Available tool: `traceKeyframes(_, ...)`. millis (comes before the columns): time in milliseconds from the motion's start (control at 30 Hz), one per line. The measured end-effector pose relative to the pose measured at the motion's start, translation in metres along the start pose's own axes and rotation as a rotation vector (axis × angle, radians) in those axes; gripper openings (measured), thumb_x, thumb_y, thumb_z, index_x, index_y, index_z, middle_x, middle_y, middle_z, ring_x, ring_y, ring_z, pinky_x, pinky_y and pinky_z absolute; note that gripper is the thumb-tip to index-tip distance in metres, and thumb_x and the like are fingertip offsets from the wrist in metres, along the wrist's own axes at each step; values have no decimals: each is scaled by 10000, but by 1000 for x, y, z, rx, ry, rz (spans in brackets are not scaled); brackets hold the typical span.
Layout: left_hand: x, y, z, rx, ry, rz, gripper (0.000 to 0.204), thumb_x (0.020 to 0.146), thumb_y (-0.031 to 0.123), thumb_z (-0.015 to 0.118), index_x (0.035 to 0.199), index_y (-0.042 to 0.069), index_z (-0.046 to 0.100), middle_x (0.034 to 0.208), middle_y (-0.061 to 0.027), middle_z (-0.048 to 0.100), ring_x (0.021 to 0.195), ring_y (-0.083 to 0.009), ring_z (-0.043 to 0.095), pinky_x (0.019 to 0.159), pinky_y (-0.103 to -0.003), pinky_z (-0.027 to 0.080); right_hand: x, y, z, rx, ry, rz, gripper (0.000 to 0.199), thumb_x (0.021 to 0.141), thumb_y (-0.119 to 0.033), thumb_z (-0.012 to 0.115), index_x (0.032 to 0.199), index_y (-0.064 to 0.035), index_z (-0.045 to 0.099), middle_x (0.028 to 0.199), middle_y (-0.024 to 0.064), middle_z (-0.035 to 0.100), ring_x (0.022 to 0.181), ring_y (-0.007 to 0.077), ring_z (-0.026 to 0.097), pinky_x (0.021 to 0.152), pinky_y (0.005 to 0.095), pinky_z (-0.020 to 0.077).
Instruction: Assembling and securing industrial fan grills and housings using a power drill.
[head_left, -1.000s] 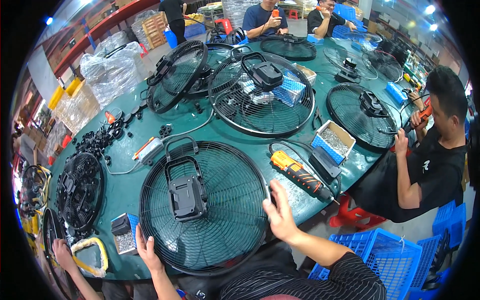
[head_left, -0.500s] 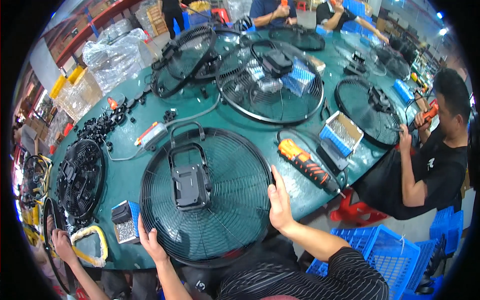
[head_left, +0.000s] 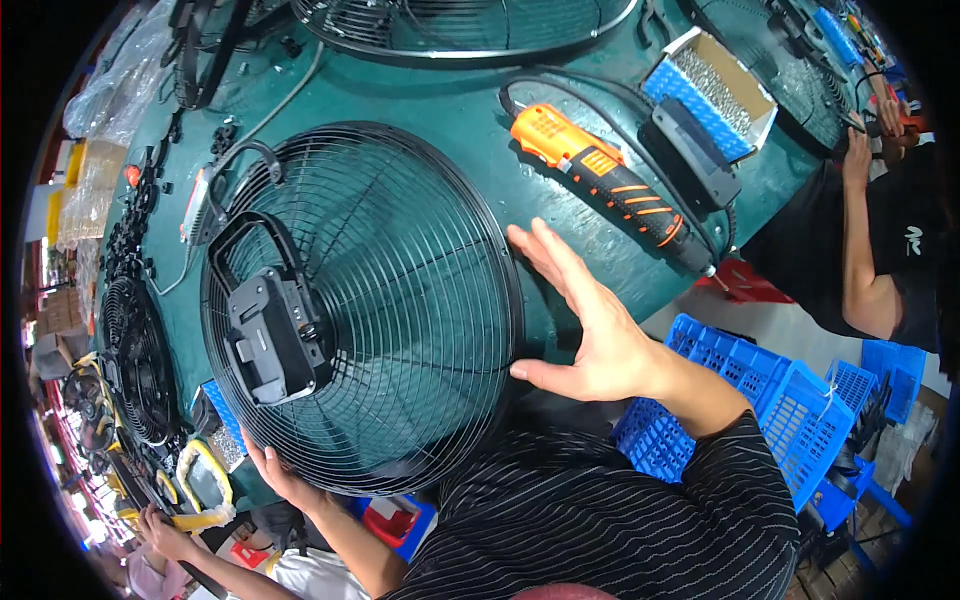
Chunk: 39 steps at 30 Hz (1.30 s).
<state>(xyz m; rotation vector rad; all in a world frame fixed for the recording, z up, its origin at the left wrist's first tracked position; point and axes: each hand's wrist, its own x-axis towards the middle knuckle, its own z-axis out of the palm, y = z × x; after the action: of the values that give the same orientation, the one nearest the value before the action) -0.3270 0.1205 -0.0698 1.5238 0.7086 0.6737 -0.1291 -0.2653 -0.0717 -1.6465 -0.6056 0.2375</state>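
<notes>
Wire fan guard (head_left: 410, 305) at centre-left probably steadies best between palms, right hand (head_left: 608, 345) spread apart, grip of left hand (head_left: 290, 486) unclear.

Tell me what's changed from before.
The view tipped down. The fan sits further left in view, its handle leaning more left. The right hand spread open beside the rim; contact is unclear. The left hand stays at the lower-left rim; the orange driver still lies right of the fan.
</notes>
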Motion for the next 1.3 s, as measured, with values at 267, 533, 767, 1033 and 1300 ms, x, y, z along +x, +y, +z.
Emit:
traceKeyframes(267, 3, -7, -2, -125, 76, -64, 638, 903, 185, 444, 1498, -18, 331, 1280, -162, 563, 1097, -250, 594, 982, -378, 472, -2, 10, -3, 55, -100, 36, 1213, 639, -52, 857, 1556, -9, 63, 1593, 241, 201, 1460, 408, 263, 1193, 456, 267)
traceKeyframes(533, 2, -3, 1, -59, 145, -67, 655, 886, 166, 439, 1510, 4, 324, 1267, -180, 565, 1077, -261, 603, 963, -388, 492, 1, 13, -6, 71, -145, -11, 1236, 625, -37, 863, 1561, -29, 55, 1585, 255, 213, 1432, 431, 305, 1159, 471, 329)
traceKeyframes(767, 5, -10, -14, -91, 124, -89, 673, 883, 183, 465, 1515, 6, 318, 1343, -195, 517, 1154, -282, 574, 1003, -400, 470, -2, 16, -2, 69, -103, -27, 1275, 635, -21, 899, 1573, -80, 37, 1571, 280, 230, 1446, 415, 294, 1118, 522, 376)
traceKeyframes(1033, -2, 30, -11, 520, 24, 376, 498, 977, 107, 507, 1433, -69, 413, 1396, -182, 522, 1226, -250, 552, 1040, -387, 434, 22, -16, -42, -627, 125, -177, 720, 661, -116, 855, 1312, -20, 563, 1395, 227, 509, 1280, 384, 508, 1056, 459, 416)
traceKeyframes(1300, 54, 104, -97, 1619, -107, 235, 272, 829, 237, 709, 1015, 38, 709, 985, -144, 683, 949, -330, 669, 809, -417, 524, 48, -18, -59, -1162, 128, 140, 641, 773, -163, 777, 1337, -19, 508, 1198, 197, 571, 1045, 379, 592, 891, 431, 486)
